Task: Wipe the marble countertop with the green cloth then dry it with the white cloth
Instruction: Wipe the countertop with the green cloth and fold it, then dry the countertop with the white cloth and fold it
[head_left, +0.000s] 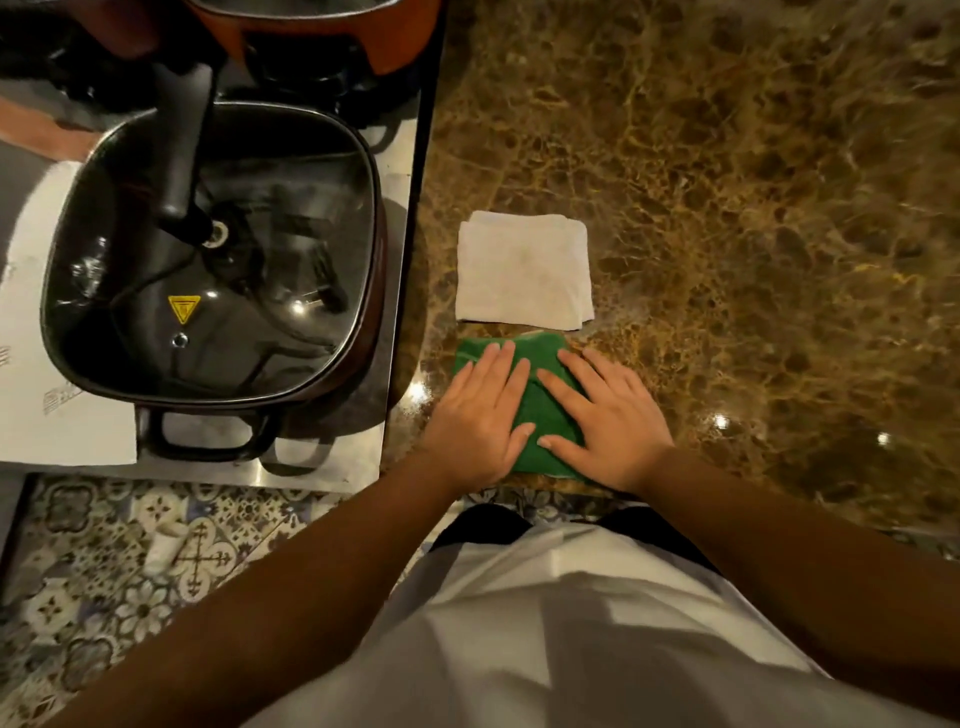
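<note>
A folded green cloth (540, 410) lies on the brown marble countertop (753, 208) near its front edge. My left hand (480, 421) rests flat on the cloth's left part, fingers spread. My right hand (608, 421) lies flat on its right part, fingers also spread. Both palms press down on the cloth; neither hand grips it. A folded white cloth (524, 270) sits just beyond the green one, apart from both hands.
Left of the marble stands a metal stove surface (400, 171) carrying a square dark pan with a glass lid (213, 260) and black handle. An orange pot (322, 36) stands at the back. White paper (31, 364) lies at far left. Patterned floor tiles (130, 561) show below.
</note>
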